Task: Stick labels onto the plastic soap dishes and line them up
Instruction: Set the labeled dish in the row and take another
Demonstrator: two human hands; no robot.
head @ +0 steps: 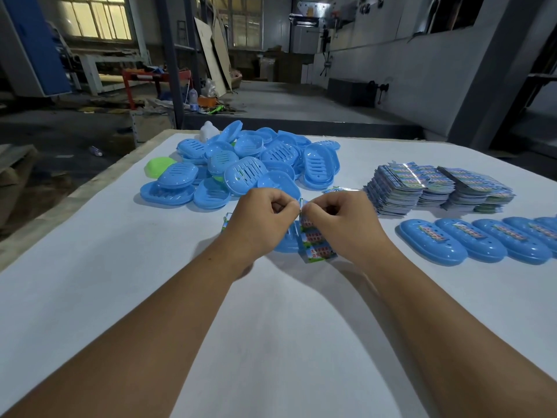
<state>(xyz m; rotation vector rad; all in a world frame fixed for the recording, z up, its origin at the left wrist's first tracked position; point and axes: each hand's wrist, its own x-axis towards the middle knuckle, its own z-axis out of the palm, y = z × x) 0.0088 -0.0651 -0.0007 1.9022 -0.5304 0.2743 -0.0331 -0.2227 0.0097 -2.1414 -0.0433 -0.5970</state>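
A: Hands?
B: Left hand (261, 220) and right hand (342, 224) meet at bench centre, fingers curled, fingertips nearly touching. Both pinch the top edge of a label (315, 239), which hangs down between them, printed face toward the camera.

A: Dish under work?
B: One blue dish (286, 244) lies on the bench (90, 282) directly below the hands, mostly hidden by them and by the label. Whether the label touches it, cannot tell.

A: Supply?
B: Loose pile (241, 167) of blue dishes at the far side, left of centre, with a green piece (158, 166) at its left fringe. Pile reaches near the far edge of the bench. Label stacks (437, 188) sit to the right, well apart from the pile, several stacks side by side.

A: Finished ones?
B: Row (482, 241) of labelled dishes in front of the stacks, side by side, close together, long sides adjacent, running off the right frame edge. Left end of the row is near the right hand, with a gap of bare bench between.

A: Free room?
B: Wide bare surface on the near side around both forearms, and on the left out to the bench's left edge. Another bit of label print (226, 226) shows just left of the left hand.
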